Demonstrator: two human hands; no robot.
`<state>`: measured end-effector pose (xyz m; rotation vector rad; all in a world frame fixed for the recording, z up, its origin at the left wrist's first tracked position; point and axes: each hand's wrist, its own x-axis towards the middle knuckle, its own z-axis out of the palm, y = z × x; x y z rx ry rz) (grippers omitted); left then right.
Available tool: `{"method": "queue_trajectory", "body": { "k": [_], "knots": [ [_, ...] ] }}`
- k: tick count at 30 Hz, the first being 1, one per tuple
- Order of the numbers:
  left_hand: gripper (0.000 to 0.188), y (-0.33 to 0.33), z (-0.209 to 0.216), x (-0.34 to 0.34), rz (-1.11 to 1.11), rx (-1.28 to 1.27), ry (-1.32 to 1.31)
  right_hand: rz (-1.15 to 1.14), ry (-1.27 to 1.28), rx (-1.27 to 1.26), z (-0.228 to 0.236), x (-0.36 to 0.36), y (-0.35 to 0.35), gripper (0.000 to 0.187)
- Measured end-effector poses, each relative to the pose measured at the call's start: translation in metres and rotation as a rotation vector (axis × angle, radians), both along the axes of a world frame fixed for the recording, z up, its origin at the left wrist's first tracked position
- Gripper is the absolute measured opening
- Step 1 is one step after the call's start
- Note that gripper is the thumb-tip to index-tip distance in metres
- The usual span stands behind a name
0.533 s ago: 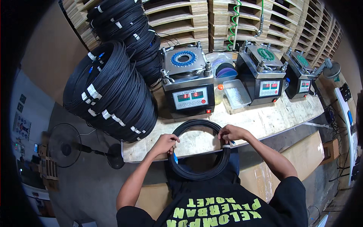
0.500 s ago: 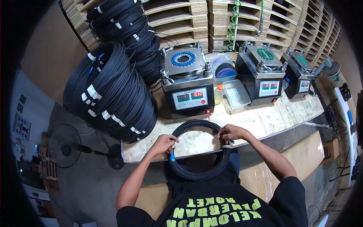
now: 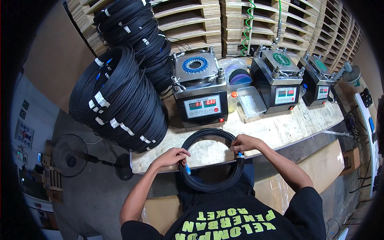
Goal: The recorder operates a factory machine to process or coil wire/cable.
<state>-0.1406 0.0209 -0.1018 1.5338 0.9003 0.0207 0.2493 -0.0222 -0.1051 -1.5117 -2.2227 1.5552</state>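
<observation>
A coil of thin black cable [image 3: 211, 187] rests partly on the table's front edge and partly over my lap. My left hand [image 3: 175, 157] is closed on the left side of the coil, fingertips pinched. Just below those fingers a blue connector [image 3: 188, 170] hangs at the inside of the ring. My right hand [image 3: 245, 143] pinches the coil's right side, next to a second blue connector [image 3: 240, 153] and a white tie band. The thumbs are partly hidden.
Tall stacks of black cable coils [image 3: 120, 104] stand at the left. A polishing machine [image 3: 200, 90] with blue parts is straight ahead; two more [image 3: 280, 80] stand right. Between them are an orange-capped bottle [image 3: 232, 102] and a clear tub [image 3: 251, 102]. A fan [image 3: 71, 160] stands left.
The blue connector by my left hand has swung inward and now points down inside the ring. At my right hand the other connector has shifted onto the coil. The view has moved slightly.
</observation>
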Motion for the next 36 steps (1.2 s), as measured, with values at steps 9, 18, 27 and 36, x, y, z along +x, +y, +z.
{"method": "queue_trajectory", "body": {
  "k": [9,18,27,36],
  "knots": [
    [0.030,-0.011,0.017,-0.001,-0.170,0.086,0.014,0.089,0.142,0.105,-0.010,0.011,-0.016,0.028],
    [0.020,-0.027,0.044,0.024,-0.262,0.924,0.035,-0.072,-0.020,0.351,0.008,-0.008,-0.028,0.023],
    [0.017,-0.013,0.016,0.024,-0.415,0.997,-0.005,0.035,0.132,0.461,0.001,-0.011,-0.033,0.021],
    [0.017,-0.019,0.009,0.017,-0.457,1.064,0.118,-0.019,0.254,0.405,0.002,0.000,-0.035,0.025]
  ]
}}
